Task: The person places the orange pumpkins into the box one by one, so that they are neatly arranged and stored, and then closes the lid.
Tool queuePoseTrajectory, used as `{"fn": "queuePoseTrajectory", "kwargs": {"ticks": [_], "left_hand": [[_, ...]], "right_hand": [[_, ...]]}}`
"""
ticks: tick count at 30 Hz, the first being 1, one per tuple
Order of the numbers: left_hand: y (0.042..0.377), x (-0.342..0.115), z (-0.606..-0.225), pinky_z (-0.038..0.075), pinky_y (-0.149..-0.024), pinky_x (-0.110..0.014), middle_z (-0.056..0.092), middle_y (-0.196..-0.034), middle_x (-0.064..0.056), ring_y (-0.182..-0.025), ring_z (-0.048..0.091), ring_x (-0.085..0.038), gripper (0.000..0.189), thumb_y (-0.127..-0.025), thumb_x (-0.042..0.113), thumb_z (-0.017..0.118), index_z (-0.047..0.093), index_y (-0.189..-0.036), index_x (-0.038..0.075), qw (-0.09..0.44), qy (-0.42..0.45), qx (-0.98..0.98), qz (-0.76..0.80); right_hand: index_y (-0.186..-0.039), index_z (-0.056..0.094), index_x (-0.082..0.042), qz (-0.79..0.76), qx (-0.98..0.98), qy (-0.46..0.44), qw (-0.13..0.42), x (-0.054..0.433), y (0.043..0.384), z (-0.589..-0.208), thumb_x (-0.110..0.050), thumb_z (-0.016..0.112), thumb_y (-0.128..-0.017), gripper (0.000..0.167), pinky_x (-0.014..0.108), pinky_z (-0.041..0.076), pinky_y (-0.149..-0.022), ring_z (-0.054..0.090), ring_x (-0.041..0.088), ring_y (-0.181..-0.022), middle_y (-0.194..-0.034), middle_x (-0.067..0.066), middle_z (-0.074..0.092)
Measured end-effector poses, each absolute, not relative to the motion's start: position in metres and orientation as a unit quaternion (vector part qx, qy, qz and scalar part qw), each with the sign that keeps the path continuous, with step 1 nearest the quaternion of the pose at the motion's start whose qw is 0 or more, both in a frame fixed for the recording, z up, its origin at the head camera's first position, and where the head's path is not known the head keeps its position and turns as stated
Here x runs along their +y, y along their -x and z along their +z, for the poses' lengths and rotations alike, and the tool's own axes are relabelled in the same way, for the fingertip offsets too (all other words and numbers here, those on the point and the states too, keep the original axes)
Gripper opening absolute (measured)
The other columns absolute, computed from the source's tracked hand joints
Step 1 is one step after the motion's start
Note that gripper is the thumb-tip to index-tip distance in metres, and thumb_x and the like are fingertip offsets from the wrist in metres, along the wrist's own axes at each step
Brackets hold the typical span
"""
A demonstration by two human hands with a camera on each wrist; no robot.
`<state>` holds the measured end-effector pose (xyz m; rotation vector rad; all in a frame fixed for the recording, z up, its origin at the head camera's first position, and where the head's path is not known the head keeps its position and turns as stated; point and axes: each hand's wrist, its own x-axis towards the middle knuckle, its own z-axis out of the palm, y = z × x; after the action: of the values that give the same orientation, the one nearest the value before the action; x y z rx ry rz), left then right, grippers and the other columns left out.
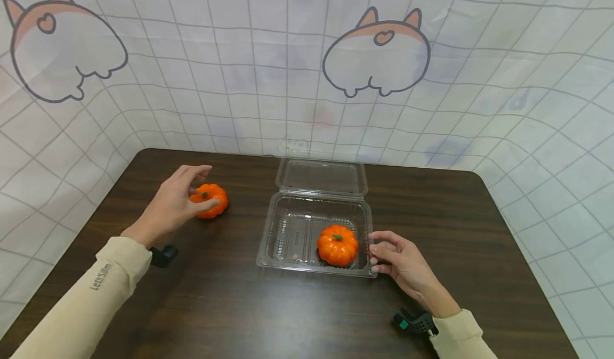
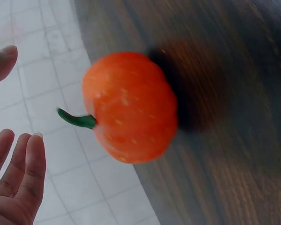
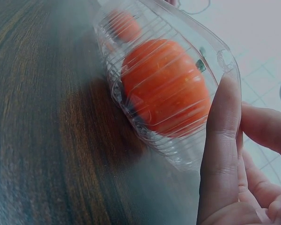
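A small orange pumpkin with a green stem (image 1: 218, 194) sits on the left of the table. My left hand (image 1: 175, 202) hovers at it with thumb and fingers spread; in the left wrist view the fingertips (image 2: 36, 150) stand apart from that pumpkin (image 2: 136, 108). To the right, a clear plastic clamshell box (image 1: 293, 242) lies with its lid folded back. A second orange pumpkin (image 1: 338, 250) rests in the right part of its base. My right hand (image 1: 405, 266) pinches the box's right rim between thumb and fingers, as the right wrist view shows close up.
The dark wooden table (image 1: 230, 306) has its far edge just behind the clear lid (image 1: 321, 178). A white gridded cloth (image 1: 268, 82) with cartoon animal prints hangs at the back and sides. A black wrist camera (image 1: 414, 321) sits below the right wrist.
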<state>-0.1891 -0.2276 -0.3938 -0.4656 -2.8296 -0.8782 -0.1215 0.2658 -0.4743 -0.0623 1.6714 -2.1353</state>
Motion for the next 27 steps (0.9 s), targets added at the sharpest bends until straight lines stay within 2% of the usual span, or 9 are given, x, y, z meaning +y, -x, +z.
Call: {"fn": "queuePoseTrajectory", "kwargs": {"ticks": [10, 19, 27], "left_hand": [[0.192, -0.245, -0.407, 0.056, -0.093, -0.058, 0.053, -0.138, -0.023, -0.107, 0.064, -0.042, 0.077, -0.089, 0.026, 0.083, 0.044, -0.152, 0.002, 0.053, 0.140, -0.952, -0.267], [0.193, -0.254, -0.419, 0.055, -0.094, -0.059, 0.052, -0.137, -0.024, -0.110, 0.063, -0.043, 0.078, -0.088, 0.022, 0.083, 0.044, -0.151, 0.000, 0.040, 0.124, -0.955, -0.268], [0.195, -0.259, -0.429, 0.057, -0.093, -0.059, 0.052, -0.137, -0.024, -0.107, 0.064, -0.041, 0.081, -0.087, 0.028, 0.084, 0.044, -0.151, -0.001, 0.031, 0.113, -0.956, -0.268]], "right_hand": [[-0.128, 0.057, -0.010, -0.768, 0.605, 0.020, 0.211, 0.266, 0.122, -0.476, -0.010, 0.061, -0.104, 0.024, 0.022, 0.063, -0.072, 0.070, 0.007, -0.078, -0.093, -0.006, 0.074], [-0.127, 0.058, -0.011, -0.770, 0.601, 0.025, 0.210, 0.266, 0.122, -0.478, -0.009, 0.061, -0.104, 0.024, 0.022, 0.063, -0.072, 0.070, 0.007, -0.078, -0.093, -0.006, 0.074], [-0.126, 0.059, -0.013, -0.769, 0.603, 0.025, 0.211, 0.266, 0.122, -0.478, -0.010, 0.062, -0.103, 0.023, 0.022, 0.064, -0.073, 0.070, 0.007, -0.078, -0.093, -0.006, 0.074]]}}
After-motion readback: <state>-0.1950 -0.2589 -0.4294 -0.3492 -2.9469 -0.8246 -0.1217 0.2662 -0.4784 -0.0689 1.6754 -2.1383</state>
